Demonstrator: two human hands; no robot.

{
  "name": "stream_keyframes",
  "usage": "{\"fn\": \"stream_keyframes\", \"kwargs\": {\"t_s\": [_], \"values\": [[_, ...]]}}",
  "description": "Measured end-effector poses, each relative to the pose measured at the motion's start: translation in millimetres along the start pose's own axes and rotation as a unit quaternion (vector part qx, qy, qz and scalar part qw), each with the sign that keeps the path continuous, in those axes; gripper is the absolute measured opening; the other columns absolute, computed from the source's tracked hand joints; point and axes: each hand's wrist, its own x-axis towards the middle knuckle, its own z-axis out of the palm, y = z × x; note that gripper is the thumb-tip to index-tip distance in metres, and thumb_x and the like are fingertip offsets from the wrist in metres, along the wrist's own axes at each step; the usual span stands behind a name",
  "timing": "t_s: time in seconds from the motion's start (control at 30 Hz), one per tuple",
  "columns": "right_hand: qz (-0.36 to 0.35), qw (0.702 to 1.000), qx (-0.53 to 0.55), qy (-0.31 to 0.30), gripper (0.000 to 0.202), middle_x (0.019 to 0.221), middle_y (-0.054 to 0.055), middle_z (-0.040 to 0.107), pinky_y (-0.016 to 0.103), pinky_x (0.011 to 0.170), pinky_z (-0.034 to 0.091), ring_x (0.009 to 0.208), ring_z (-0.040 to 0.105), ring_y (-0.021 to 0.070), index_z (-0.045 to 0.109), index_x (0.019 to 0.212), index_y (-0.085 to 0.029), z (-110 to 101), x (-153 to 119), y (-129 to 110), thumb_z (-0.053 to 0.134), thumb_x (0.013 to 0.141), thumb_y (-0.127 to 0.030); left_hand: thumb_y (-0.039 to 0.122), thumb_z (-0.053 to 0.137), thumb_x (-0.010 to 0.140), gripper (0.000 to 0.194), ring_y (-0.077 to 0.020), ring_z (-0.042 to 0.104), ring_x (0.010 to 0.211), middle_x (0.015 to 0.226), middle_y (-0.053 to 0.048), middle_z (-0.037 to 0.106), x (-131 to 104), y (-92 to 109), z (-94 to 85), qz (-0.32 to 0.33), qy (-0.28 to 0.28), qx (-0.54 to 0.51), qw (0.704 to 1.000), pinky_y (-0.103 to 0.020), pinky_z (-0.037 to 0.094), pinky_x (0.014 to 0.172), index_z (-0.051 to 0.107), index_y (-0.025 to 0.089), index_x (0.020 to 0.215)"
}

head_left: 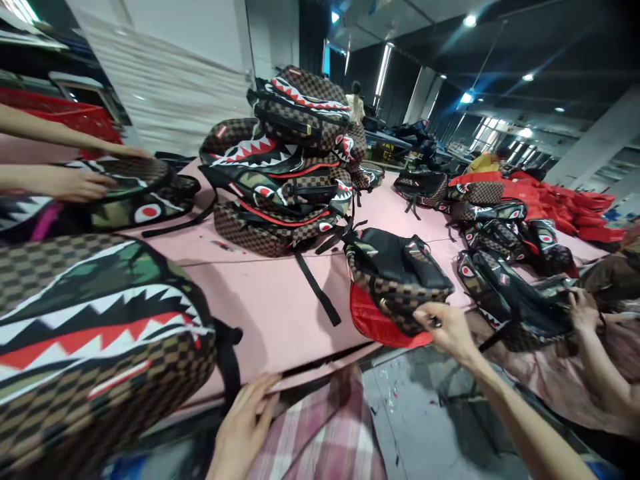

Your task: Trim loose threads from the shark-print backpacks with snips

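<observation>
My right hand (447, 330) is closed on the lower edge of a backpack (400, 267), its fingers pinched at the brown checkered side. This backpack lies with its black back and straps upward, and a red lining flap (365, 313) spreads out beneath it. My left hand (247, 423) rests at the front edge of the pink table (260, 313), fingers loosely bent and holding nothing that I can see. Left of that hand lies a large checkered backpack (100, 320) with a shark-mouth print, partly cut off by the frame.
Several shark-print backpacks are piled (285, 167) at the table's middle. More backpacks (490, 213) and red bags (560, 200) lie to the right. A co-worker's hands (80, 183) touch a bag at left; another person's hand (585, 310) holds a backpack (520, 300) at right.
</observation>
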Motion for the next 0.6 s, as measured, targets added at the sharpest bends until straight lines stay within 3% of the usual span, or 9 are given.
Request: {"fn": "stream_keyframes", "kwargs": {"t_s": [0.1, 0.17, 0.23, 0.3, 0.4, 0.5, 0.53, 0.6], "values": [[-0.008, 0.969, 0.117, 0.216, 0.020, 0.063, 0.000, 0.060, 0.027, 0.056, 0.043, 0.059, 0.057, 0.0156, 0.064, 0.068, -0.020, -72, -6, -38, 0.057, 0.078, -0.036, 0.036, 0.051, 0.081, 0.035, -0.0269, 0.052, 0.112, 0.113, -0.010, 0.059, 25, 34, 7.1, 0.094, 0.004, 0.024, 0.995, -0.046, 0.043, 0.096, 0.052, 0.022, 0.113], [0.003, 0.903, 0.211, 0.373, 0.011, 0.063, 0.000, 0.056, 0.029, 0.054, 0.044, 0.056, 0.054, 0.0150, 0.062, 0.067, -0.023, -113, -7, -62, 0.061, 0.074, -0.031, 0.036, 0.057, 0.078, 0.054, -0.0295, 0.040, 0.124, 0.128, -0.014, 0.048, 40, 60, 10.2, 0.137, 0.002, 0.042, 0.990, -0.049, 0.037, 0.102, 0.040, 0.019, 0.126], [-0.010, 0.850, 0.283, 0.444, 0.006, 0.065, 0.000, 0.053, 0.030, 0.054, 0.046, 0.056, 0.053, 0.0145, 0.061, 0.067, -0.026, -142, -8, -83, 0.063, 0.073, -0.026, 0.035, 0.064, 0.072, 0.072, -0.0327, 0.030, 0.131, 0.138, -0.017, 0.036, 45, 83, 10.0, 0.175, -0.005, 0.048, 0.983, -0.051, 0.033, 0.103, 0.028, 0.019, 0.133], [-0.012, 0.836, 0.344, 0.428, 0.010, 0.066, 0.000, 0.050, 0.028, 0.049, 0.045, 0.055, 0.051, 0.0124, 0.060, 0.064, -0.027, -157, -9, -98, 0.065, 0.072, -0.022, 0.036, 0.069, 0.066, 0.080, -0.0346, 0.029, 0.130, 0.141, -0.019, 0.028, 35, 96, 5.4, 0.205, 0.003, 0.021, 0.978, -0.051, 0.035, 0.101, 0.026, 0.019, 0.131], [0.059, 0.855, 0.414, 0.307, 0.018, 0.060, -0.001, 0.047, 0.018, 0.033, 0.028, 0.043, 0.043, 0.0044, 0.055, 0.058, -0.022, -151, 6, -107, 0.066, 0.072, -0.021, 0.041, 0.072, 0.059, 0.077, -0.0343, 0.042, 0.122, 0.137, -0.018, 0.033, 3, 97, -10.5, 0.170, 0.054, -0.014, 0.984, -0.046, 0.044, 0.093, 0.033, 0.020, 0.122], [0.086, 0.927, 0.340, 0.136, 0.016, 0.061, 0.001, 0.056, 0.014, 0.033, 0.018, 0.039, 0.040, -0.0001, 0.058, 0.067, -0.012, -126, 47, -103, 0.062, 0.078, -0.023, 0.042, 0.071, 0.057, 0.071, -0.0316, 0.054, 0.106, 0.120, -0.012, 0.051, -19, 78, -28.0, 0.006, 0.063, 0.010, 0.998, -0.042, 0.048, 0.085, 0.039, 0.022, 0.117], [0.069, 0.950, 0.286, 0.101, 0.018, 0.065, 0.003, 0.060, 0.013, 0.036, 0.022, 0.041, 0.043, -0.0004, 0.060, 0.072, -0.007, -118, 64, -98, 0.059, 0.080, -0.023, 0.043, 0.071, 0.058, 0.071, -0.0306, 0.057, 0.101, 0.114, -0.010, 0.054, -20, 68, -30.6, -0.058, 0.046, 0.021, 0.997, -0.042, 0.049, 0.083, 0.039, 0.023, 0.117], [0.054, 0.964, 0.249, 0.073, 0.026, 0.078, 0.009, 0.066, 0.013, 0.041, 0.027, 0.043, 0.046, -0.0021, 0.062, 0.083, 0.001, -103, 95, -81, 0.053, 0.083, -0.023, 0.046, 0.069, 0.060, 0.069, -0.0288, 0.060, 0.094, 0.109, -0.007, 0.058, -12, 46, -28.2, -0.164, 0.004, 0.033, 0.986, -0.042, 0.048, 0.082, 0.040, 0.023, 0.119]]}}
